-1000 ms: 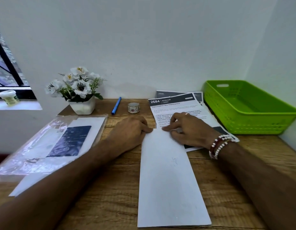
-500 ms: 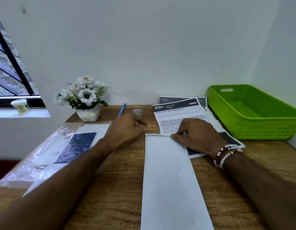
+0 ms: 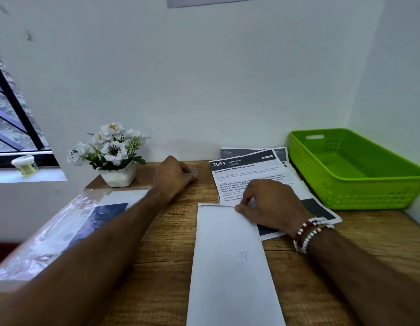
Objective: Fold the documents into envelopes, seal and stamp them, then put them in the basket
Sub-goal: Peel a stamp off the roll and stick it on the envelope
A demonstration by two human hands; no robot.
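Observation:
A long white envelope lies lengthwise on the wooden table in front of me. My right hand, with bead bracelets at the wrist, pinches the envelope's far right corner between bent fingers and thumb. It also rests on the printed documents, which are stacked behind the envelope. My left hand is stretched to the back of the table, fingers curled over the small tape roll. Only an edge of the roll shows. The green basket stands at the right.
A white pot of white flowers stands at the back left. A clear plastic sleeve holding white paper and a dark blue card covers the table's left side. A small jar sits on the window sill. Walls close in behind and at right.
My left hand has left the envelope's top edge and moved back to the tape roll, covering it. The right hand stays on the envelope's far end. The camera has tilted up.

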